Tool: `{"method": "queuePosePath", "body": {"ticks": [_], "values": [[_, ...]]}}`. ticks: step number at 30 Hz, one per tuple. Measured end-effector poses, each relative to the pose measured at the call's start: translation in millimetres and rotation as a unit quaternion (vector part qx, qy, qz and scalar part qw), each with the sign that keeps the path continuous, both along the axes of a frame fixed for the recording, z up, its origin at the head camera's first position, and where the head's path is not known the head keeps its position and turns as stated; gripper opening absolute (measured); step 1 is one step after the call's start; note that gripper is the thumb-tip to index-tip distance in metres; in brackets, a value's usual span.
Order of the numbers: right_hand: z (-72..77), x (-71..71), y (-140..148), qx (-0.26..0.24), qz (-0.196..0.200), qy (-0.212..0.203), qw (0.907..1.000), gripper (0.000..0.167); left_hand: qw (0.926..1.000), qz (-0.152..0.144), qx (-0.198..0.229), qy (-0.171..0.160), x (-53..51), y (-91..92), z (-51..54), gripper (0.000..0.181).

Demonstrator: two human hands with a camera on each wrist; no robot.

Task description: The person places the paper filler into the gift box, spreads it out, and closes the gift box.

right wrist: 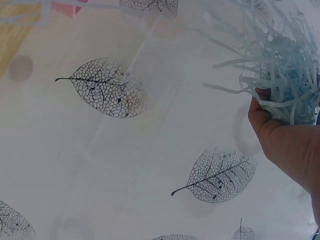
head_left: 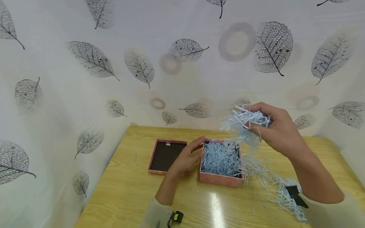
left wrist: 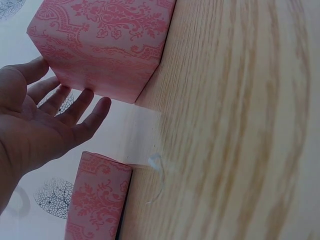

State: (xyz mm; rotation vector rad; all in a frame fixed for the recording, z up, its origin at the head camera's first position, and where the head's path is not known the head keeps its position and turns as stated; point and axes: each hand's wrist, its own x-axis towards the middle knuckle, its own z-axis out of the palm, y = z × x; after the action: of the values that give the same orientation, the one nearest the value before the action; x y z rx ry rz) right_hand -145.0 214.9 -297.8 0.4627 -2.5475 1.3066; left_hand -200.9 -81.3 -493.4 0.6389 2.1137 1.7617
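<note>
A pink patterned box (head_left: pixel 220 180) on the table holds pale blue shredded paper (head_left: pixel 220 158). Above its right side, my right hand (head_left: pixel 280 129) grips a loose clump of the same shreds (head_left: pixel 248 122), with strands hanging down. In the right wrist view the clump (right wrist: pixel 292 75) is held between thumb and fingers of the hand (right wrist: pixel 290 145). My left hand (head_left: pixel 185 160) touches the box's left side, its fingers extended; the left wrist view shows the fingertips of that hand (left wrist: pixel 50 120) at the box wall (left wrist: pixel 100 65).
Left of the box lies a pink-edged lid (head_left: pixel 152 158) with a dark inside. Loose shreds (head_left: pixel 288 196) are scattered on the wooden table (head_left: pixel 128 196) to the right, beside the right sleeve. A leaf-patterned wall covering (head_left: pixel 199 85) stands behind the table.
</note>
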Motion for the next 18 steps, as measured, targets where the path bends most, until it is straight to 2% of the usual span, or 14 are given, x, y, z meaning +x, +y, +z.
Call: {"method": "queuePosePath", "body": {"ticks": [4,8,11,15,18], "values": [[-15.1,-7.6,-13.3,-0.051,0.051,-0.002,0.9974,0.031,1.0,0.0,0.005,-0.001,0.4,0.4,0.1,0.061],[-49.5,-16.5,-21.7,-0.075,0.113,-0.024,0.9905,0.03,0.9999,0.013,0.001,-0.01,0.2,2.4,1.1,0.061],[-81.6,-23.7,-23.2,-0.067,0.146,-0.041,0.9863,0.031,0.9997,0.021,-0.011,-0.006,0.0,4.0,1.8,0.062],[-120.5,-30.6,-24.0,-0.021,0.157,-0.037,0.9867,0.037,0.9996,0.022,-0.017,0.003,-0.1,3.7,1.0,0.061],[-142.6,-32.9,-27.1,0.015,0.164,-0.035,0.9857,0.041,0.9997,0.02,-0.012,0.001,0.0,2.1,0.1,0.06]]}}
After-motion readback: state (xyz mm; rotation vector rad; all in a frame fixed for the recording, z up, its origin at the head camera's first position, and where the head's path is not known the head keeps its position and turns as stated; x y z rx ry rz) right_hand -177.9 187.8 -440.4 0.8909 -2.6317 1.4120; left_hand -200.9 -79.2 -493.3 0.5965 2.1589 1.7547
